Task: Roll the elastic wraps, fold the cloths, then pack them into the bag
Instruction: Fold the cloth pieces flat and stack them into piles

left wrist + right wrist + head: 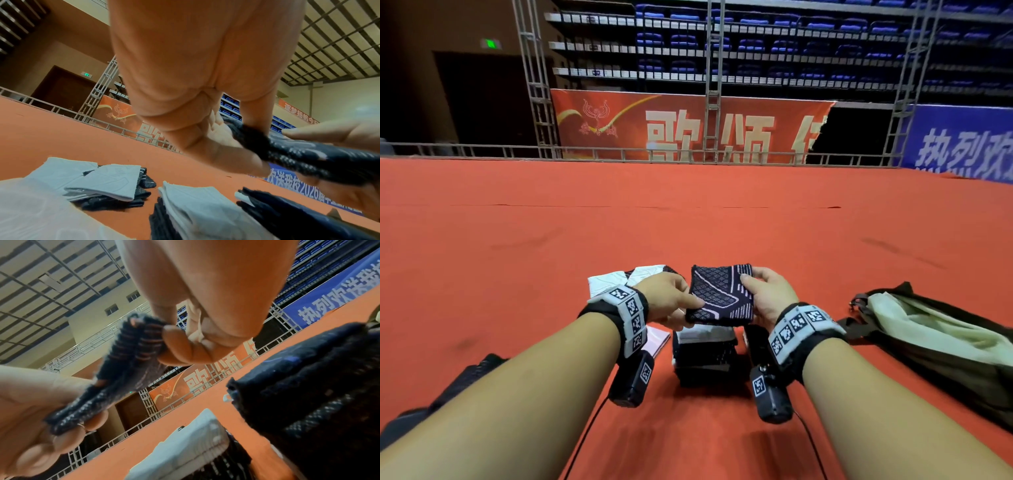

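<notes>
Dark cloth: a folded knitted piece with pale pattern (720,294), held in the air between both hands, above the pile.
Left hand: the left hand (671,296) pinches the near left corner, thumb on top and fingers under it; the left wrist view shows the fabric clamped in the curled fingers.
Right hand: the right hand (768,294) holds the right edge, thumb and fingers closed on the cloth.
Done so far: a pile of folded pieces (703,356), dark and white, stands on the floor just under the hands; more folded white and dark pieces (616,281) lie beyond the left wrist.
Left to do: I judge this cloth is at its last fold and goes on the pile. Nothing seems packed yet. I cannot tell which pieces are wraps and which are cloths.
Bag: a dark olive bag with pale lining (935,329) lies open on the floor to the right, apart from the pile.
Surface: red-orange carpet (688,222), wide and flat, with some faint dark marks.
Room: a sports hall, with metal railing, red banner (681,126) and blue banner with large characters, rows of blue seats behind.
</notes>
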Motion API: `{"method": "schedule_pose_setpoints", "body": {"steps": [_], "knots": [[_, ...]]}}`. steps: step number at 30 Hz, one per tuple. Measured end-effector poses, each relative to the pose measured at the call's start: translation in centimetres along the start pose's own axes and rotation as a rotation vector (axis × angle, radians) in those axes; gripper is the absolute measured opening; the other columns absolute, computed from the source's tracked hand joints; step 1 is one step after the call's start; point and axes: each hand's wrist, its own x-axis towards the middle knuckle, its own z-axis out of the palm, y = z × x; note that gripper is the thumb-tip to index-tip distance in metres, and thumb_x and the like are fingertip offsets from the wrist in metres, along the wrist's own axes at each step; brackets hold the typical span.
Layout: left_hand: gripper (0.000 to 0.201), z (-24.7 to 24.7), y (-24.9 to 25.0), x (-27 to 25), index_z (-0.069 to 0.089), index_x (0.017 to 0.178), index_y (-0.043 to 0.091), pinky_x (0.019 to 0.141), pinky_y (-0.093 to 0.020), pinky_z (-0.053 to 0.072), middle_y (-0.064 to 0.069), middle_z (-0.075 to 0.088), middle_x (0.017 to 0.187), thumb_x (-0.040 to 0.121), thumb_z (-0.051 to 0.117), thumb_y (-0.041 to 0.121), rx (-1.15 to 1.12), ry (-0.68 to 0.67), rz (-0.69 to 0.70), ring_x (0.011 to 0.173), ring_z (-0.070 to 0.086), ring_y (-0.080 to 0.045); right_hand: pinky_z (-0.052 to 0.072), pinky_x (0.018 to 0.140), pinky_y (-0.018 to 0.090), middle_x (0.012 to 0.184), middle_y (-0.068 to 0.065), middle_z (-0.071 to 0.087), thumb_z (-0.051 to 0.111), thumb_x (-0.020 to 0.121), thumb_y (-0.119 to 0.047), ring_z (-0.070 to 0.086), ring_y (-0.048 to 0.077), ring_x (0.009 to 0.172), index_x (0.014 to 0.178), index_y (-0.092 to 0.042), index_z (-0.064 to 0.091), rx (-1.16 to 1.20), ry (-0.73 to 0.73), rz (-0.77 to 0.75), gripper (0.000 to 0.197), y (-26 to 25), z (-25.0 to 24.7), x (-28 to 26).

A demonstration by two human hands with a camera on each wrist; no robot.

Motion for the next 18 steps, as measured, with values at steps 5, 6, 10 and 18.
{"method": "schedule_pose_setpoints", "body": {"steps": [5,6,10,18], "knots": [[0.035,0.0,-1.8,2.0,0.041,0.084,0.013,0.049,-0.035,0.058,-0.02,0.066,0.072,0.091,0.075,0.016,0.063,0.053,-0.038,0.062,0.07,-0.031,0.06,0.083,0.051,0.117,0.01,0.069,0.061,0.089,0.0,0.074,0.034,0.088,0.143,-0.025,0.05,-0.27,-0.065,-0.061,0.061,0.8,1.8,2.4],[0.036,-0.1,-2.1,2.2,0.041,0.083,0.014,0.045,-0.032,0.054,-0.017,0.066,0.07,0.09,0.076,0.018,0.08,0.073,-0.04,0.062,0.069,-0.032,0.06,0.086,0.047,0.124,0.008,0.067,0.06,0.09,0.001,0.073,0.03,0.093,0.143,-0.024,0.053,-0.348,-0.073,-0.084,0.059,1.1,2.2,2.7],[0.036,-0.4,-3.3,3.6,0.046,0.075,0.016,0.043,-0.025,0.047,-0.009,0.066,0.063,0.088,0.077,0.026,0.233,0.144,-0.047,0.065,0.073,-0.031,0.053,0.098,0.035,0.14,0.001,0.059,0.054,0.093,-0.002,0.065,0.021,0.112,0.145,-0.02,0.052,-0.63,-0.085,-0.125,0.055,2.2,3.2,3.8],[0.039,0.3,-4.9,5.2,0.061,0.103,0.013,0.075,-0.031,0.05,-0.009,0.069,0.102,0.09,0.059,0.05,0.744,0.326,-0.07,0.089,0.067,-0.026,0.047,0.104,0.037,0.142,0.011,0.05,0.044,0.089,-0.011,0.047,0.035,0.129,0.134,-0.031,0.061,-1.263,-0.243,-0.055,0.052,3.9,5.1,5.0]]}}
